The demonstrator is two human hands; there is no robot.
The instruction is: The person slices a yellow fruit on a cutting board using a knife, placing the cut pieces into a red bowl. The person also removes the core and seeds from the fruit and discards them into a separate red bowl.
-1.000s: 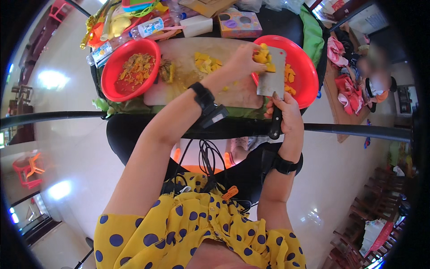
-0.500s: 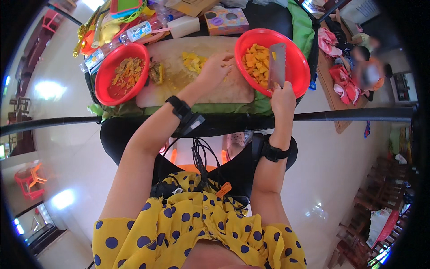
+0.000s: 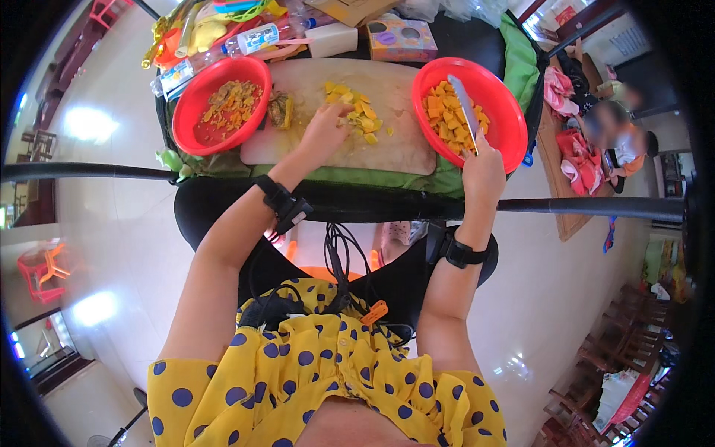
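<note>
Diced pumpkin lies in a loose pile on the pale cutting board. My left hand is at the pile's left side, its fingers apart and bent over the pieces; the fingertips are partly hidden. My right hand is closed round the handle of a knife, whose broad blade stands tilted over the right red bowl. Orange pumpkin cubes fill the left part of that bowl. Left of the pile, a rind-covered pumpkin chunk rests near the board's edge.
A second red bowl with peelings stands at the board's left. Plastic bottles, a white block-shaped item and a patterned box crowd the far side. Black bars run along the table's near edge. People sit at far right.
My left hand has drawn back leftward from the board's right half to the pumpkin pile. The knife in my right hand has turned so its blade shows narrower. The whole view has shifted slightly.
</note>
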